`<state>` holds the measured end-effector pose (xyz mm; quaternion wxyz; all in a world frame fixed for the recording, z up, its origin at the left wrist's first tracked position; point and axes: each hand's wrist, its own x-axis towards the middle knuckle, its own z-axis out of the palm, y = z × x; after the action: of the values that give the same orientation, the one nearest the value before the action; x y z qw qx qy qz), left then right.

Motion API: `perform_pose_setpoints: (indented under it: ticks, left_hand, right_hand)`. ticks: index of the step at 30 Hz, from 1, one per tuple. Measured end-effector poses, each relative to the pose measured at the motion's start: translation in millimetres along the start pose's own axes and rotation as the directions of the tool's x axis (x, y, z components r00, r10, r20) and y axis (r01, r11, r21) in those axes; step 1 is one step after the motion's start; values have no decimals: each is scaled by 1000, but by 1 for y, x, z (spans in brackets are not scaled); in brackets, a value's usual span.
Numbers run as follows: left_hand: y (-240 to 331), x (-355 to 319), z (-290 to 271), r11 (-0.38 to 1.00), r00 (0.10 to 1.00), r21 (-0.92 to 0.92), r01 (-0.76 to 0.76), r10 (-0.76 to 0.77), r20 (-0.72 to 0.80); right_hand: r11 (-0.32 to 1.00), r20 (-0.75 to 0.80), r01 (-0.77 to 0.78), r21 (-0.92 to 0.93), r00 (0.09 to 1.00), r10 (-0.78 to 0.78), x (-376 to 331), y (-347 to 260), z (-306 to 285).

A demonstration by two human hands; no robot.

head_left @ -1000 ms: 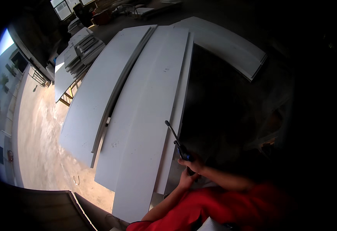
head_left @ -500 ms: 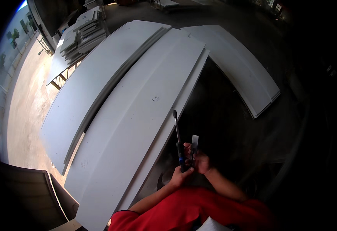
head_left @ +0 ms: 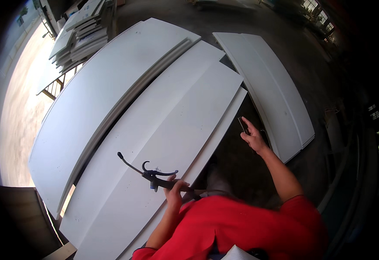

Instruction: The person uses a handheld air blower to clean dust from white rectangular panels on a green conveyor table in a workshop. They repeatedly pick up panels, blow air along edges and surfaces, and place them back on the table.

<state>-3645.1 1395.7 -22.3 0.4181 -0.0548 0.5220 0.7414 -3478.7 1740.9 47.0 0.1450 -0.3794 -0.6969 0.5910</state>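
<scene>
My left hand (head_left: 175, 193) is wrapped round the grip of a black air blow gun (head_left: 157, 178). Its thin nozzle points up and left over the long white panel (head_left: 154, 130) in the middle, and a hose seems to run back toward my body. Out past the panel's right edge, my right hand (head_left: 254, 139) holds a narrow flat piece like a scraper blade (head_left: 242, 125), now turned nearly edge-on. Small dark specks and a mark show on the panel's white surface near the gun.
A second white panel stack (head_left: 94, 95) lies to the left, across a narrow dark gap. Another pair of white panels (head_left: 271, 86) lies at the right. Piled boards (head_left: 87, 41) rest on a rack at the far left, beside bright outdoor ground (head_left: 18, 112).
My hands have parted. The left has swung the blow gun left over the middle panel, its nozzle tipping left. My right has moved forward and right with the flat piece.
</scene>
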Motion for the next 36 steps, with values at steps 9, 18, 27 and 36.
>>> perform_pose_setpoints:
  ticks: [9,18,27,36]
  left_hand:
    - [-94,72,95,894,879,-432,-122,-105,-465]
    - [-126,90,224,872,795,-440,215,-418,-440]
    - [-142,120,279,870,831,-476,125,-355,-429]
    - [-150,111,285,871,827,-486,71,-324,-459]
  right_hand:
    - [663,201,186,-725,978,-56,383,32,-149]
    - [191,570,553,-811,820,46,565,6,-153]
    - [133,789,778,-614,611,67,605,-19,-134]
    - [161,923,914,-372,345,173,568,-35,-52]
